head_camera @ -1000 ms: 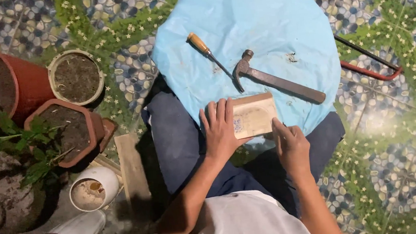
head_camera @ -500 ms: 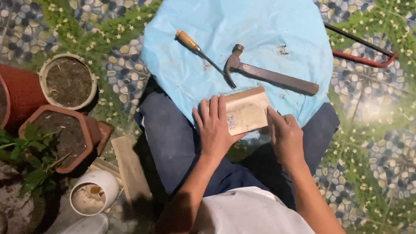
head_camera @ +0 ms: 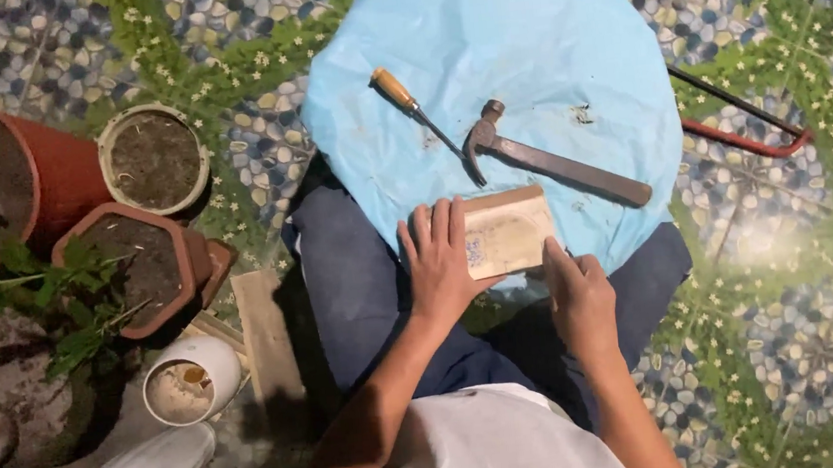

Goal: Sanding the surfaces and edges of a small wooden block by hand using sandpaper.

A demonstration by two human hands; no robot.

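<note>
Wooden block (head_camera: pixel 509 232) is lying at the near edge of the blue round table (head_camera: pixel 540 32); left hand (head_camera: pixel 439 262) is pressing it flat, fingers spread, while right hand (head_camera: pixel 581 295), fingers curled, is touching its near-right corner. Claw hammer (head_camera: pixel 556 162) and chisel (head_camera: pixel 421 113) are lying just beyond.

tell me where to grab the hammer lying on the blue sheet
Take the hammer by its long straight handle, near the free end at the right, coming down from above. It lies flat on the blue sheet with nothing over the handle, while the head sits close to the screwdriver.
</note>
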